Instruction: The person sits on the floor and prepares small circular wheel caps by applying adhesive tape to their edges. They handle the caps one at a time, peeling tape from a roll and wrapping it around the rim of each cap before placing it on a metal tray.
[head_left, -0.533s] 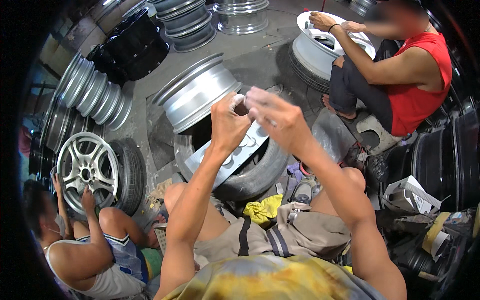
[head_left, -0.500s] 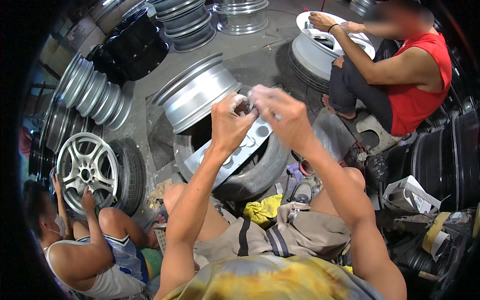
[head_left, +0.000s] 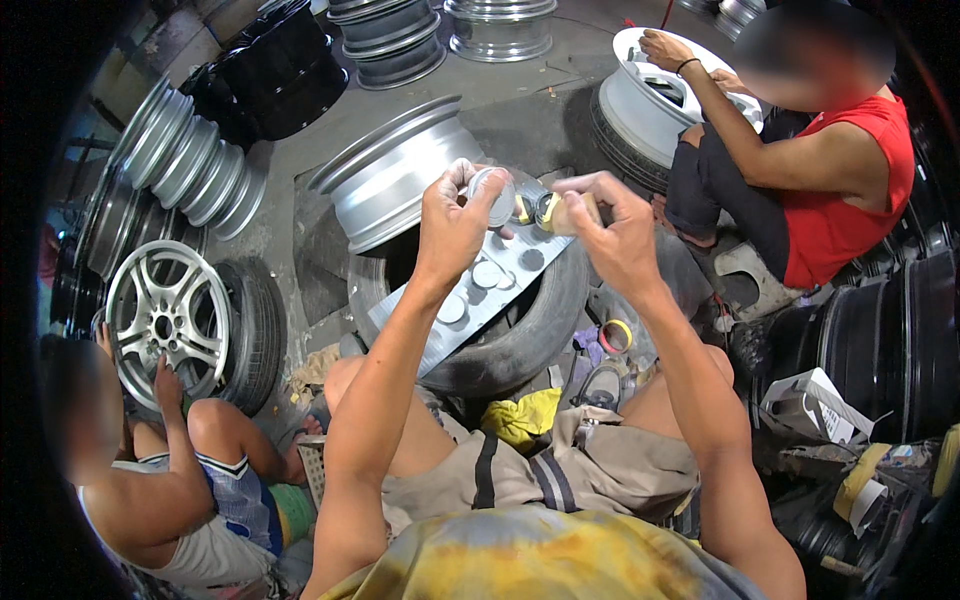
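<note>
My left hand (head_left: 452, 225) is closed on a round grey cap (head_left: 501, 200), held up with its flat face turned to the right. To the right, my right hand (head_left: 615, 228) pinches a small tan piece (head_left: 590, 208), too blurred to name. Beside its fingers are small round black-and-yellow parts (head_left: 540, 210), and I cannot tell whether they are held or lie on the panel. Below both hands, a light grey flat panel (head_left: 440, 345) lies across a tyre (head_left: 490, 370) and bears several round caps (head_left: 486, 275).
A silver wheel rim (head_left: 400, 185) leans beyond the tyre. At right, a person in red (head_left: 845, 190) works on a white wheel (head_left: 640, 105); at left, another person (head_left: 190, 480) handles a spoked wheel (head_left: 165, 325). A yellow cloth (head_left: 522, 415) and tape roll (head_left: 616, 337) lie near my legs.
My right hand has moved away from my left, to the right and slightly down. The grey cap in my left hand now shows clearly. The view has shifted slightly.
</note>
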